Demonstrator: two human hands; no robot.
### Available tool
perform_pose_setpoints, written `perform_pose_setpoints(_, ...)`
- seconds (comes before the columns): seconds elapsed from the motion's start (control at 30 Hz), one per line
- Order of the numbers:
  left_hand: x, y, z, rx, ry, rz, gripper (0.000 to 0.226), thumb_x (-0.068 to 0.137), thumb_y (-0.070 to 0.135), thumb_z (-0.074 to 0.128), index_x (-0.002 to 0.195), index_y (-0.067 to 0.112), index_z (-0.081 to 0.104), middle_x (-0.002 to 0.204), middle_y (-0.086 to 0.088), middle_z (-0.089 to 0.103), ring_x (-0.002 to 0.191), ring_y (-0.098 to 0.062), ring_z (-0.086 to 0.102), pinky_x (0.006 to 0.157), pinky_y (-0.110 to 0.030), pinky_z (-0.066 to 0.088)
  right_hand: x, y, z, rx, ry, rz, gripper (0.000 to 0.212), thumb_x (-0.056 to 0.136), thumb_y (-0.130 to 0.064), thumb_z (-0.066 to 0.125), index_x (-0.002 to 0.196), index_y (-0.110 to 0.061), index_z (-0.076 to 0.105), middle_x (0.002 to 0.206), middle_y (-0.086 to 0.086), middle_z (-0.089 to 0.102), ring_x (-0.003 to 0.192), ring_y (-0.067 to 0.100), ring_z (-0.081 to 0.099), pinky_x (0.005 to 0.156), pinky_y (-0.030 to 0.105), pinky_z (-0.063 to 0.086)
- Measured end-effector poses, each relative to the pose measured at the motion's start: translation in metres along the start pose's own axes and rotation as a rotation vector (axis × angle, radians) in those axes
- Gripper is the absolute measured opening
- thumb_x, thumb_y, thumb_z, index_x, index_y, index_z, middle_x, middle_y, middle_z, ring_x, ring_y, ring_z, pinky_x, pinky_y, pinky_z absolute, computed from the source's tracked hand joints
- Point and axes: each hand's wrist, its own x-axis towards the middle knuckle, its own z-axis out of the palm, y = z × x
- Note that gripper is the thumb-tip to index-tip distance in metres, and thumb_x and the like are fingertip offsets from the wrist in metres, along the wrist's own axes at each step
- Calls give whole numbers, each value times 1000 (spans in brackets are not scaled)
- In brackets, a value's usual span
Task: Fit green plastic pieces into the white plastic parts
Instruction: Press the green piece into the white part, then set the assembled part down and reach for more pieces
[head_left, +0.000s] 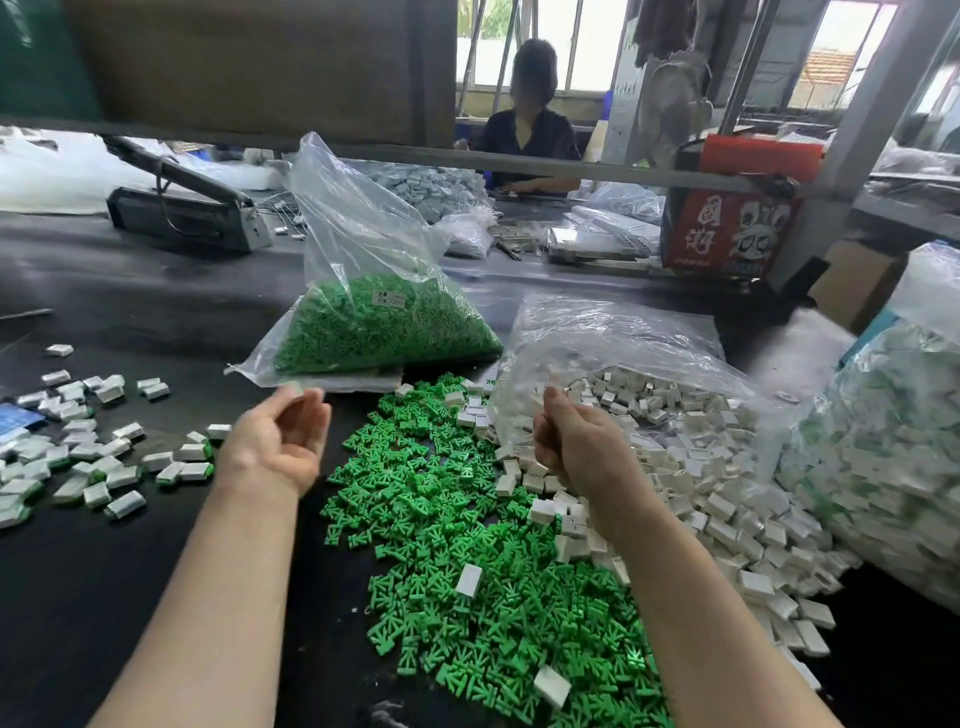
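A wide heap of loose green plastic pieces (467, 545) covers the black table in front of me. Loose white plastic parts (701, 467) spill from an open clear bag (623, 332) to its right, and a few lie on the green heap. My left hand (280, 436) hovers left of the green heap, fingers loosely curled, nothing visible in it. Over the seam between the two heaps, my right hand (571, 436) is curled into a fist with its back toward me, its inside hidden. White parts with green showing at their ends (93, 457) lie scattered at the far left.
A clear bag of green pieces (379, 322) stands behind my hands. A big bag of white-and-green parts (893, 441) sits at the right edge. Farther back are a grey machine (182, 208), a red box (727, 228) and a seated person (530, 130). Bare black table (130, 571) shows front left.
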Motion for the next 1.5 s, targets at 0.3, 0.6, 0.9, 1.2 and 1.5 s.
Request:
perform_pose_setpoints(0.3,18,19,-21,-327,177,49,33,108,20,30,85,14,52,81,5,68,104,1,66,63,-19,56,2,7,-7,-693,42,-111,20,94,-32,62,84,-16,67,73,2,68,56,13,57,63,39,58)
perform_pose_setpoints(0.6,-2,8,-3,-156,6,-44,32,104,25,35,84,17,59,68,4,71,62,-6,68,66,-20,52,1,11,8,-1064,-172,-141,26,94,-24,63,112,-43,68,130,-12,55,100,14,62,98,41,53)
perform_pose_setpoints(0.9,-35,-52,40,990,-435,76,8,89,15,69,98,13,68,82,0,75,64,-8,59,57,-20,43,7,23,8,-1026,-125,-233,18,95,-40,59,108,-29,63,104,-12,56,93,7,57,88,27,50)
perform_pose_setpoints(1.2,-48,-52,47,923,-753,168,24,79,-3,74,97,14,71,85,-3,73,72,-9,64,61,-18,50,-1,0,9,-146,-32,-342,14,87,-14,71,96,-25,69,87,-4,73,75,3,66,70,20,55)
perform_pose_setpoints(1.5,-55,-62,52,907,-787,300,33,61,22,83,89,12,70,79,-1,70,71,-11,62,65,-22,52,-5,-1,12,-147,93,-443,12,80,-19,80,90,-17,73,81,-4,74,63,22,61,59,37,55)
